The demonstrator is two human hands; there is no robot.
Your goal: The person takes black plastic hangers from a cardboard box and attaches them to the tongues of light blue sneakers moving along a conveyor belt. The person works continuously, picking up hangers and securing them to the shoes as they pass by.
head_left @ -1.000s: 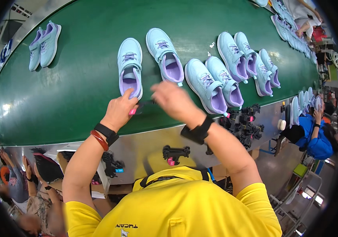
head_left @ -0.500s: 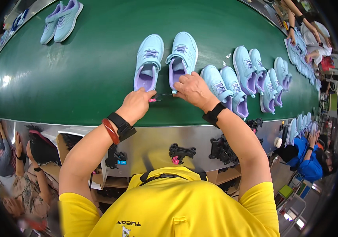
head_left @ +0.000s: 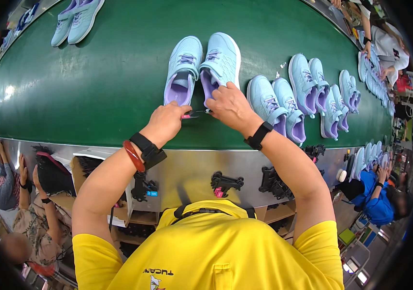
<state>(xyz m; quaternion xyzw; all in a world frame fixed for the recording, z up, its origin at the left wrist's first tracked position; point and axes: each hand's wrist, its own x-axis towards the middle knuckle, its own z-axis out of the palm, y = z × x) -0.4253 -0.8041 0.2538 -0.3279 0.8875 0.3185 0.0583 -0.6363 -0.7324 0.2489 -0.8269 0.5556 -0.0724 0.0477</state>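
Scissors [head_left: 193,114], small, pink-handled, are pinched in the left hand [head_left: 168,122]'s grip, right hand [head_left: 230,104]'s grip pressing beside the pale-blue sneaker [head_left: 220,63].

I see a long green conveyor belt [head_left: 95,92] curving across the room, edged by a steel rail [head_left: 197,164], with shelving [head_left: 134,222] beneath and bright glare at left.

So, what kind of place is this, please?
Most likely a shoe factory assembly line: pairs of light blue shoes lie in a row on a long green conveyor belt, with other workers nearby.
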